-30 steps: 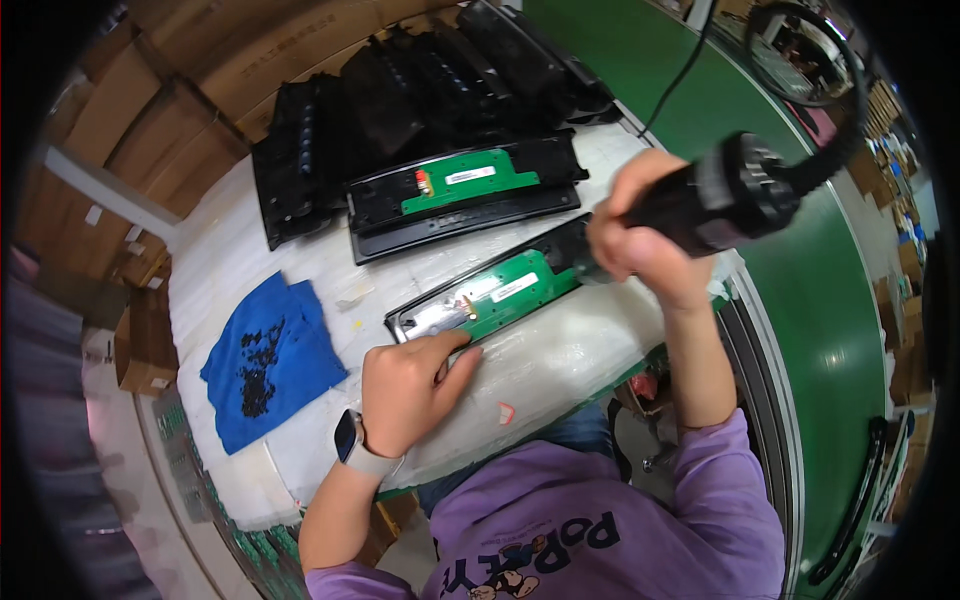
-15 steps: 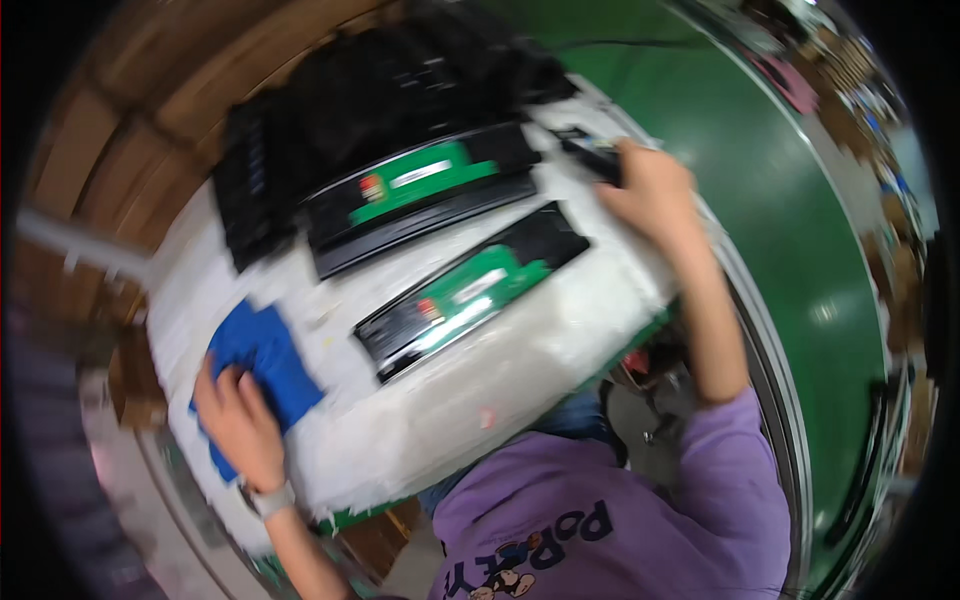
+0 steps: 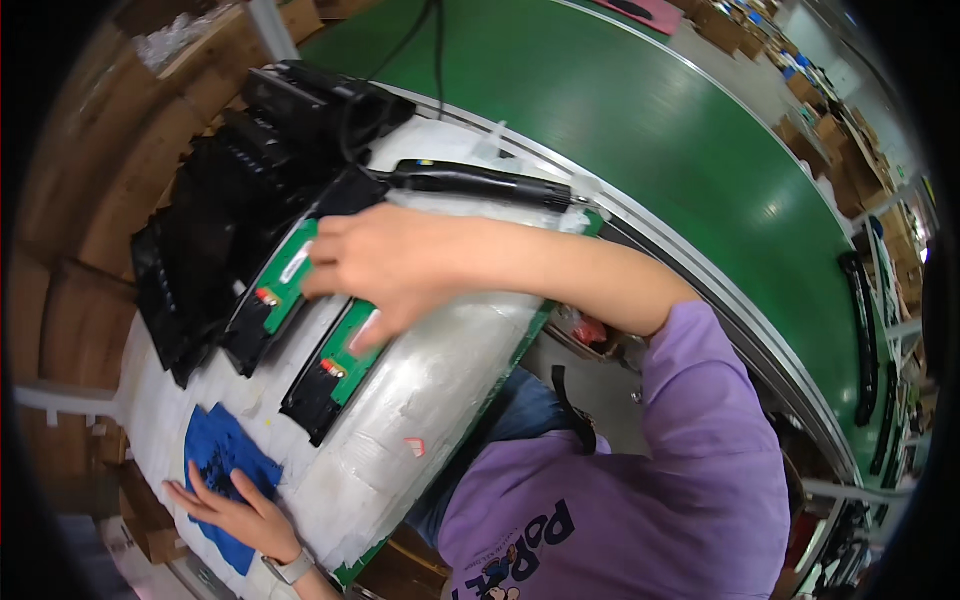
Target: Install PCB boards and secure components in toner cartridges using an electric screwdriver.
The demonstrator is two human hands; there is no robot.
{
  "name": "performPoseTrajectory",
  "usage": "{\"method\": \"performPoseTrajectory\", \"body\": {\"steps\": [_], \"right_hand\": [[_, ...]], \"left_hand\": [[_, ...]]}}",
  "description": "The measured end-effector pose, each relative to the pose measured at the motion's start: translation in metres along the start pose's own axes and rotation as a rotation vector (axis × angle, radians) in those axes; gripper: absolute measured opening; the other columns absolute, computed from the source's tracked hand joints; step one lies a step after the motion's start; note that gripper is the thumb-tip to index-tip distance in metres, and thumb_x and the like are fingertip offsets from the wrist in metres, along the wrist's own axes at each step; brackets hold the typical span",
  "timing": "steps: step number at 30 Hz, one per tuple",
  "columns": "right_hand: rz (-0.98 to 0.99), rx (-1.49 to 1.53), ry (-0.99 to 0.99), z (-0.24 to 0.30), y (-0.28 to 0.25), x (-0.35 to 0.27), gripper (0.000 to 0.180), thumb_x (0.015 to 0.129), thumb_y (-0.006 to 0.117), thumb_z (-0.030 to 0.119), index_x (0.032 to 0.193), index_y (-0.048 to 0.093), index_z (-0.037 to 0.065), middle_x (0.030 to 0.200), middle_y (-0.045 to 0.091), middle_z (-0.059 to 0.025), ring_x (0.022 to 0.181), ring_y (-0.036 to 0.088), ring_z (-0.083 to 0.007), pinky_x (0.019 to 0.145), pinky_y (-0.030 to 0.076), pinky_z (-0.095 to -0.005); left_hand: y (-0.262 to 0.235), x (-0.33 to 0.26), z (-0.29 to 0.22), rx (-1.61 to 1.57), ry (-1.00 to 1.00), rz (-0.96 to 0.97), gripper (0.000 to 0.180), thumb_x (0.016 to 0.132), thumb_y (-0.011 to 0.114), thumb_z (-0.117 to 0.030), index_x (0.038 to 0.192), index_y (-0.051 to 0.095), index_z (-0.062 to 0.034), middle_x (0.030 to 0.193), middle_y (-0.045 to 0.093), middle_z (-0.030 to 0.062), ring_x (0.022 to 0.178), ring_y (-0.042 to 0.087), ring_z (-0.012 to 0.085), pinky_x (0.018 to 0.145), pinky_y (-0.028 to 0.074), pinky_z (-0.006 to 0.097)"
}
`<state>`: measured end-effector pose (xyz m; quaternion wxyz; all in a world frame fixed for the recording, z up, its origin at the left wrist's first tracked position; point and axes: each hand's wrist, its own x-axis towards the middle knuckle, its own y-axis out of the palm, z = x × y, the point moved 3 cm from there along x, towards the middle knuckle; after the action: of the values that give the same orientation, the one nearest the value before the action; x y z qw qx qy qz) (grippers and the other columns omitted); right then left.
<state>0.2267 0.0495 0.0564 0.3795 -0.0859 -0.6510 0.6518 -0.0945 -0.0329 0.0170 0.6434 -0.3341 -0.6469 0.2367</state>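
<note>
My left hand [image 3: 240, 512] is spread over a blue cloth [image 3: 222, 440] with a cluster of small dark pieces on it. Nothing shows between its fingers. My right hand [image 3: 385, 262] reaches across the table, thumb and fingers apart, over two long black housings with green circuit boards. Its fingertips are by the farther housing [image 3: 248, 325], while the slightly blurred thumb is over the board of the nearer housing [image 3: 325, 390]. Whether they touch is not clear. Beyond the right wrist lies a black electric screwdriver [image 3: 480, 184], its tip pointing right.
More black housings [image 3: 215, 190] are piled at the far left of the white-covered table [image 3: 400, 450]. A dark cable [image 3: 440, 60] hangs down at the top. A green conveyor-like surface [image 3: 640, 120] runs behind a metal rail. Cardboard boxes [image 3: 75, 310] stand at the left.
My right hand has let go of the screwdriver and moved left to the housings. My left hand has lifted its fingers and spread them over the cloth. The view has turned.
</note>
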Motion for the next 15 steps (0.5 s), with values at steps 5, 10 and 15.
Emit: {"method": "performPoseTrajectory", "body": {"steps": [5,10,15], "right_hand": [[0.209,-0.129,-0.106,0.022,0.015,-0.01,0.068,0.051,0.079,0.031,0.111,0.054,0.01,0.103,0.052,-0.0072,0.1,0.047,-0.0261,0.071,0.049,-0.037],[0.148,-0.127,-0.186,0.026,0.011,-0.002,0.039,0.058,0.069,0.015,0.095,0.057,0.009,0.083,0.057,-0.0061,0.083,0.058,-0.0256,0.059,0.05,-0.0344],[-0.104,-0.019,-0.107,0.011,0.0,0.027,0.025,0.066,0.063,0.008,0.09,0.056,0.006,0.089,0.059,-0.0076,0.084,0.059,-0.0244,0.065,0.049,-0.034]], "left_hand": [[-0.002,-0.002,-0.003,-0.174,-0.088,0.023,0.044,0.087,0.053,-0.02,0.124,0.042,0.0015,0.142,0.019,0.0255,0.132,0.02,0.04,0.107,0.018,0.043],[-0.011,-0.009,0.008,-0.348,-0.133,-0.004,0.039,0.084,0.053,-0.012,0.118,0.043,0.004,0.142,0.019,0.0237,0.128,0.029,0.0395,0.104,0.025,0.042],[-0.016,-0.011,0.012,-0.429,-0.14,-0.002,0.038,0.083,0.055,-0.011,0.116,0.043,0.0045,0.141,0.021,0.0234,0.126,0.032,0.0392,0.102,0.029,0.042]]}}
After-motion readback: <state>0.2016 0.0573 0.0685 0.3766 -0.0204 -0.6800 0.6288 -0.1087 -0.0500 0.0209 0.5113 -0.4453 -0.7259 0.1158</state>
